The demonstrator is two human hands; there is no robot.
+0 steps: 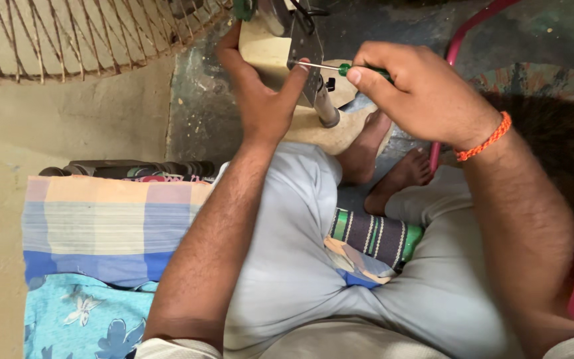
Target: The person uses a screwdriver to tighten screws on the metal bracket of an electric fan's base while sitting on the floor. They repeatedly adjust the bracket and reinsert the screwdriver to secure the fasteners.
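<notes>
Right hand [420,90] grips green screwdriver [340,68], tip at metal bracket [305,50]. Left hand [257,93] clasps cream fan base [264,46], fingertip touching shaft. Wire grille [68,40] top-left.

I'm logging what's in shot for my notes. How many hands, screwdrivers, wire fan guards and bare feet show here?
Hands: 2 (left hand, right hand)
Screwdrivers: 1 (green-handled screwdriver, in the right hand)
Wire fan guards: 1 (fan guard)
Bare feet: 2 (feet)
Total: 6
</notes>
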